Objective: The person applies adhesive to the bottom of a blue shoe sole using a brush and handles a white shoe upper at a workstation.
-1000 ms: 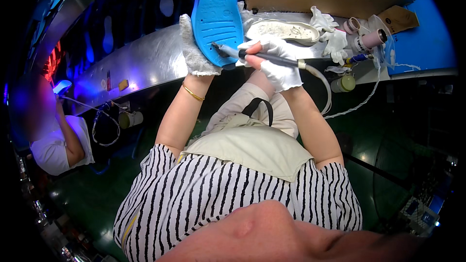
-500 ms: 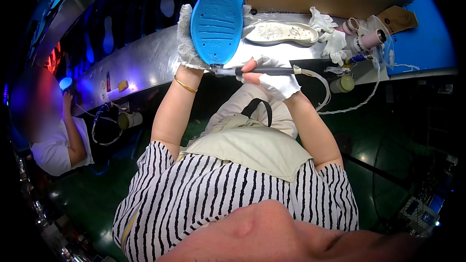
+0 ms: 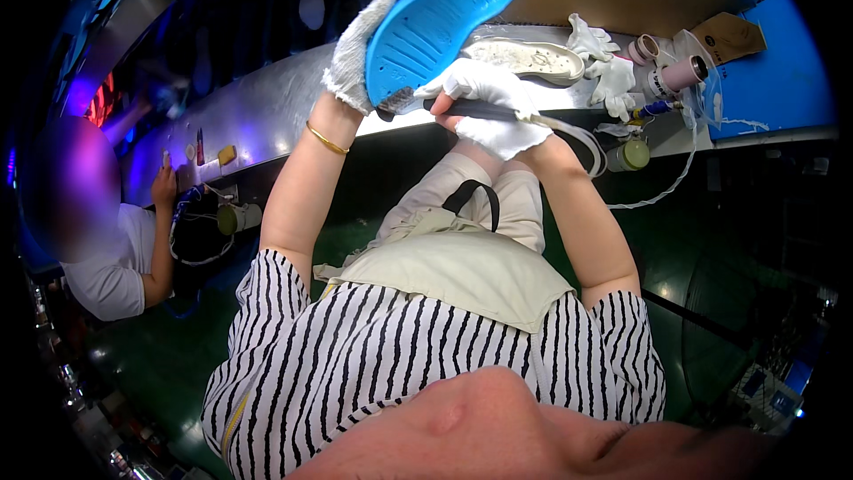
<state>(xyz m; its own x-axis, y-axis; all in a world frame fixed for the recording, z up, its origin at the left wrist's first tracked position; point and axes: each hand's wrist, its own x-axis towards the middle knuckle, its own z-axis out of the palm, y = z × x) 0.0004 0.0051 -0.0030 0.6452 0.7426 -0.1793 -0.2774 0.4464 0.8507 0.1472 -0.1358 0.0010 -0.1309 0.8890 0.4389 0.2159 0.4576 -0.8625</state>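
Note:
A bright blue shoe sole [image 3: 422,40], grooved and dotted with small holes, is tilted up to the right above the bench. My left hand [image 3: 358,49], in a grey-white knit glove, grips it along its left edge. In my right hand [image 3: 487,102], which wears a white glove with bare fingertips, is a dark-handled brush [image 3: 395,102] with a pale hose at its rear end. Its dark bristles touch the lower end of the sole. Just behind my right hand an off-white sole [image 3: 533,60] lies on the bench, partly hidden.
The metal bench [image 3: 258,120] runs across in front of me. At its right lie white gloves [image 3: 613,80], a pink bottle [image 3: 682,73] and a blue panel [image 3: 786,62]. A lidded jar [image 3: 633,156] hangs at the edge. A co-worker [image 3: 115,258] sits at the left.
The blue sole has turned clockwise, its upper end swinging right. My right hand has moved up slightly, and the brush has come onto the sole's lower end. The co-worker's arm has shifted.

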